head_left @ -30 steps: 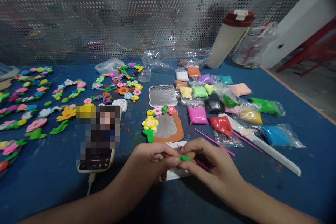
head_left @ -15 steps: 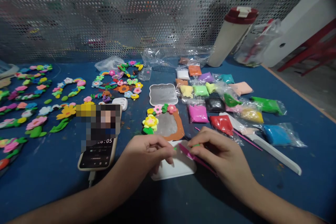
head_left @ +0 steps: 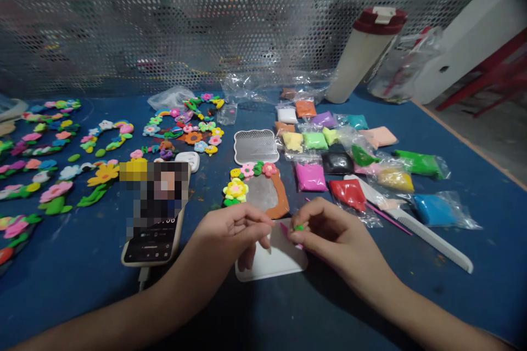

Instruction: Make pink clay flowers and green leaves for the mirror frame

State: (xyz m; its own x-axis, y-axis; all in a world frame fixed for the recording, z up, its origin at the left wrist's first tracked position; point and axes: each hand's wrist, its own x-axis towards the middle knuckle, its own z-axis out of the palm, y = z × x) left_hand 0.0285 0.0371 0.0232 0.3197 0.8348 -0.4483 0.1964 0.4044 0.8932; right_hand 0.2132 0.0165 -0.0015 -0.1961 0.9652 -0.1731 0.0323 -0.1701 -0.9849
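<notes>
Left of the brown-framed mirror [head_left: 262, 195]: your phone [head_left: 162, 244] lies on the worktop [head_left: 94, 269].
Left hand [head_left: 230, 233]: in front of the mirror, thumb and fingertips close; you cannot tell whether they meet or hold anything.
Pale board [head_left: 274, 267]: in front of the mirror, partly under your left hand.
Pink tool [head_left: 285, 228]: tip showing in front of the mirror's right side.
Green clay [head_left: 299, 227]: just right of that tip; you seem to be hand-shaping this small piece.
Right hand [head_left: 329, 230]: fingers clamped on the green clay; next move likely calls for gentle pressure.
Clay packets [head_left: 311, 176]: right of the mirror.
</notes>
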